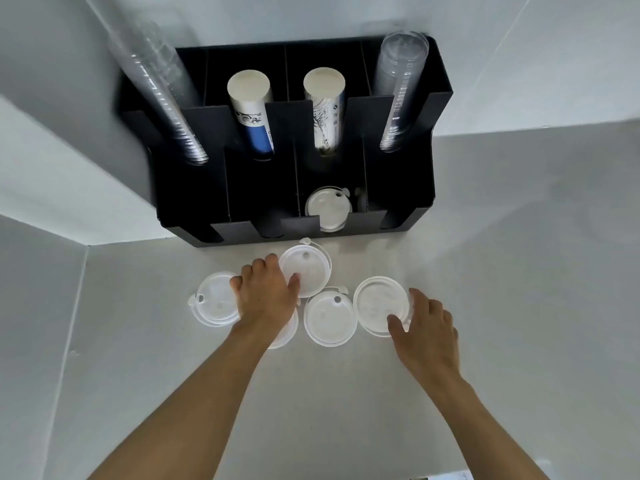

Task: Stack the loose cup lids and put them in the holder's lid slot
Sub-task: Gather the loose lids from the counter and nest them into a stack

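Several white cup lids lie loose on the grey counter in front of the black holder (408, 188). My left hand (265, 294) rests on the rear lid (310, 268), thumb on its top and fingers curled at its left edge. A left lid (213, 301) lies beside that hand, and another lid (289, 332) is mostly hidden under my wrist. My right hand (427, 327) touches the right lid (379, 304) with thumb and fingertips at its near edge. A middle lid (330, 318) lies untouched between my hands. A lid (327, 206) sits in the holder's third lower slot.
The holder's upper slots carry two clear cup stacks (401, 91) at the ends and two paper cup stacks (251, 109) in the middle. Grey walls meet at the corner behind and to the left of the holder.
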